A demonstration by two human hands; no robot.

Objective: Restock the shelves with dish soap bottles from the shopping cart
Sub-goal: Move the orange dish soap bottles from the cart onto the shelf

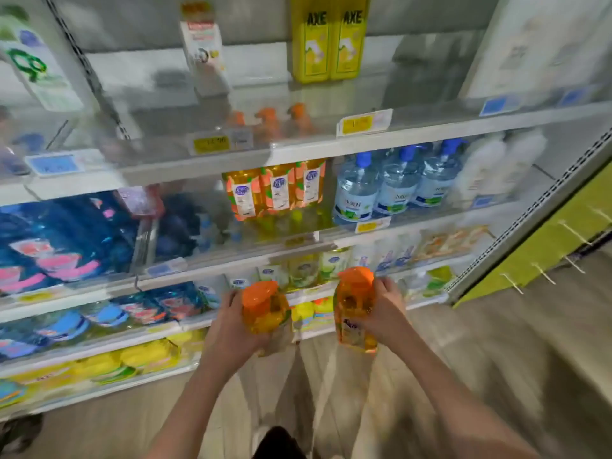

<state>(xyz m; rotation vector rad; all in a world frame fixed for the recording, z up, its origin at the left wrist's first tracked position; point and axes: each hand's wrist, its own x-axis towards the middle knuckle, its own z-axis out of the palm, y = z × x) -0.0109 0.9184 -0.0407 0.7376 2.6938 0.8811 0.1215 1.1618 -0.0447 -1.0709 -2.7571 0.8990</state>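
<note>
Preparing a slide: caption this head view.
Two orange-capped dish soap bottles, left bottle in left hand, right bottle in right hand, before stocked shelves.

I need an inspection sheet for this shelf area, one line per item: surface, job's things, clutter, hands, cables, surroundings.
Surface: white shelves, several levels, price tags on the edges.
Job's things: left bottle and right bottle, orange-capped dish soap, held in the air; three matching bottles stand on a shelf; cart not in view.
Clutter: nothing seen.
Hands: left hand grips the left bottle; right hand grips the right bottle.
Cables: nothing seen.
Surroundings: yellow AXE bottles above, blue-pump bottles, blue pouches, floor.
</note>
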